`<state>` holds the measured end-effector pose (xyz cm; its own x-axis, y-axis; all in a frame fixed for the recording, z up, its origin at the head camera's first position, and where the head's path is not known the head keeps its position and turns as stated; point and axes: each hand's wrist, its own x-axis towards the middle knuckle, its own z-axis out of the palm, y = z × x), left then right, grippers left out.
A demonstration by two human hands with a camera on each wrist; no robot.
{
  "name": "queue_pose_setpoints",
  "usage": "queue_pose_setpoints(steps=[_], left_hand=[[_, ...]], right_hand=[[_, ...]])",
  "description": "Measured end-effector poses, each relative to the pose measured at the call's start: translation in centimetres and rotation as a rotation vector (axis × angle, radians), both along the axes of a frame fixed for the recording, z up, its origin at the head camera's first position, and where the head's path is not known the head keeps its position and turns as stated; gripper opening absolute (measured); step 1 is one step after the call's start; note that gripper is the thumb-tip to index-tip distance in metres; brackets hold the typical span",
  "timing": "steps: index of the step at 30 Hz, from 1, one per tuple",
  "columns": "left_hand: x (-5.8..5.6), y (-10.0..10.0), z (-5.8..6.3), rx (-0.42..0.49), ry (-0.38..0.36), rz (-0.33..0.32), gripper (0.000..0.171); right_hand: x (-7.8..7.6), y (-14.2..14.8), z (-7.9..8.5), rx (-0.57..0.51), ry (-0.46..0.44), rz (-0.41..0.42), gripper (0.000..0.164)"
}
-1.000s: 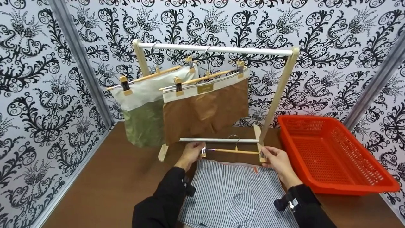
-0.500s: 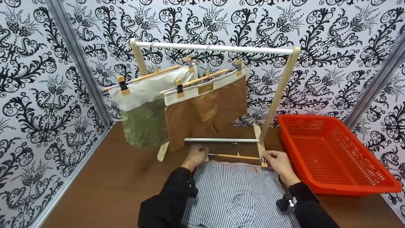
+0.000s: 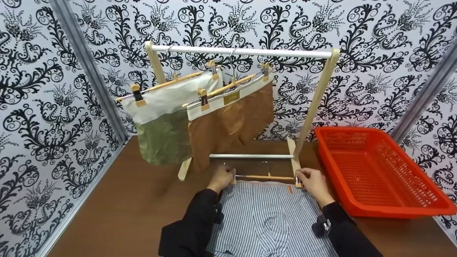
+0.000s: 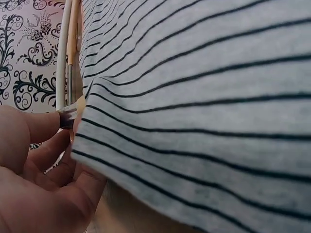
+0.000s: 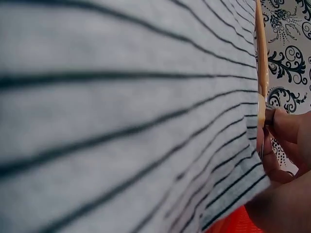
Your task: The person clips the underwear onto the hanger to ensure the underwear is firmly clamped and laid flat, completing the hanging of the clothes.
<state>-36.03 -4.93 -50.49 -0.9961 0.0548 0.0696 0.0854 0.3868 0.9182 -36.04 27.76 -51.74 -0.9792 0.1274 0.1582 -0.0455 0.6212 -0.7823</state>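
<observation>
Striped shorts [image 3: 264, 214] lie on the brown table, their waistband toward the rack. Along that waistband is a wooden clip hanger [image 3: 269, 177] with a metal hook. My left hand [image 3: 222, 177] pinches the hanger's left clip [image 4: 69, 116] at the waistband corner. At the other corner my right hand [image 3: 313, 182] pinches the right clip [image 5: 268, 115] between thumb and fingers. Both wrist views show the clips at the edge of the striped cloth. How firmly each clip grips the cloth is hard to tell.
A wooden rack [image 3: 317, 100] with a white rail stands behind. From it hang brown shorts [image 3: 232, 121] and a green-and-white garment [image 3: 164, 139] on clip hangers. A red plastic basket [image 3: 357, 203] sits at the right, close to my right hand.
My left hand has moved slightly right and toward me with the left clip, and the hanger has come down to the waistband. The hanging brown shorts have turned a little.
</observation>
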Motion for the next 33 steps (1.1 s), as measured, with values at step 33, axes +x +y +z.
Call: queue_pose_setpoints(steps=[33], left_hand=[[0.9, -3.8, 0.0, -0.296, 0.160, -0.166, 0.032]], right_hand=[[1.1, -0.2, 1.8, 0.206, 0.050, 0.071, 0.025]])
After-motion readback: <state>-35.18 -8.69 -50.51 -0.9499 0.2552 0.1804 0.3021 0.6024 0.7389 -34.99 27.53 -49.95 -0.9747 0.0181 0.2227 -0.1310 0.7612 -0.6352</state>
